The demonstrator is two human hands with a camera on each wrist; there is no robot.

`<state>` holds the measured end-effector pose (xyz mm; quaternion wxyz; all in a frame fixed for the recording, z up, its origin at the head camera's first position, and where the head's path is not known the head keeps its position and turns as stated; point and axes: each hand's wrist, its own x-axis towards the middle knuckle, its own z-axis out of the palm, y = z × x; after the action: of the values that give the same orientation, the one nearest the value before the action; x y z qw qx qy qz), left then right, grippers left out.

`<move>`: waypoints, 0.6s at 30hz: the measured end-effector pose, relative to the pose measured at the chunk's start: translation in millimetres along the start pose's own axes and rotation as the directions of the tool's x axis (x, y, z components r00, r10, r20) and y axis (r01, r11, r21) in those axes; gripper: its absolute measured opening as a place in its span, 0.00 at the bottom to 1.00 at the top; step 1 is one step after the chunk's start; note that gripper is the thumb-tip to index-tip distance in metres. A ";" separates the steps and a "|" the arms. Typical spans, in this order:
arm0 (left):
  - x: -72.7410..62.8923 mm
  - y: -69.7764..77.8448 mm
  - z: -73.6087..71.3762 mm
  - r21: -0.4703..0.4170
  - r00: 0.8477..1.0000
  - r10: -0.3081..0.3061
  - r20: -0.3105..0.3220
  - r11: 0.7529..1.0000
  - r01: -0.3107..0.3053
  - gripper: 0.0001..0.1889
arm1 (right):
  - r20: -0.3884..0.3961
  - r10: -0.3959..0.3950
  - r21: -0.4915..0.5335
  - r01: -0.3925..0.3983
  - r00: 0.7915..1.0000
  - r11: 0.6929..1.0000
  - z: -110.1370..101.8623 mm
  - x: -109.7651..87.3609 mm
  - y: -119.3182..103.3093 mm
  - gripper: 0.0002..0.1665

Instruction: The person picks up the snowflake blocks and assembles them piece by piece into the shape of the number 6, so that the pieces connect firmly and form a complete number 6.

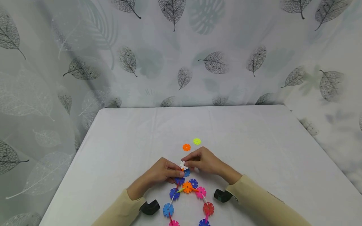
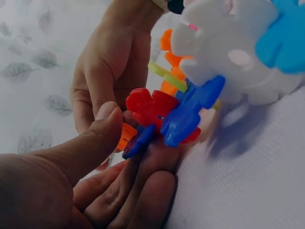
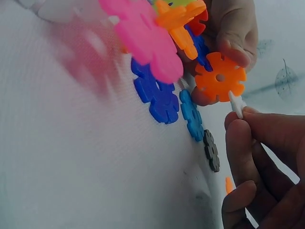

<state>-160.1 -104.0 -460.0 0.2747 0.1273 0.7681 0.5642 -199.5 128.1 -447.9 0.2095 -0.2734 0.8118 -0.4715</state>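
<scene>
In the right wrist view, my left hand (image 3: pixel 238 33) pinches an orange snowflake disc (image 3: pixel 220 78) between thumb and fingers. My right hand (image 1: pixel 205 160) pinches a white snowflake disc (image 1: pixel 183 165), seen edge-on in the right wrist view, its edge right at a slot in the orange disc's rim. The orange disc belongs to a ring of joined discs, with blue, pink (image 1: pixel 201 192) and red (image 1: pixel 208 208) ones running toward the front edge. Beside my left fingers in the left wrist view are a red disc (image 2: pixel 151 107) and a blue disc (image 2: pixel 193 112).
Loose on the white table (image 1: pixel 127 135), beyond my hands, lie an orange disc (image 1: pixel 186 147) and a yellow-green disc (image 1: pixel 197 141). A light blue disc (image 3: pixel 191 115) and a grey disc (image 3: pixel 211 150) appear past the ring. Leaf-printed curtain (image 1: pixel 175 62) stands behind the table.
</scene>
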 end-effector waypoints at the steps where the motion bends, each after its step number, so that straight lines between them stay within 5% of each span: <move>1: 0.4 -0.5 0.1 0.006 1.000 0.004 0.001 1.000 -0.004 0.12 | 0.001 -0.001 -0.003 0.001 1.000 1.000 0.3 -0.2 0.2 0.12; 18: -3.1 2.1 3.1 0.016 0.999 -0.021 -0.025 1.000 0.021 0.14 | -0.002 0.046 0.031 -0.046 0.999 0.998 0.2 -8.8 3.3 0.14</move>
<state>-156.0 -102.5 -457.9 0.2699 0.1143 0.7772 0.5568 -193.5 134.9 -450.1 0.2234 -0.2508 0.8107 -0.4795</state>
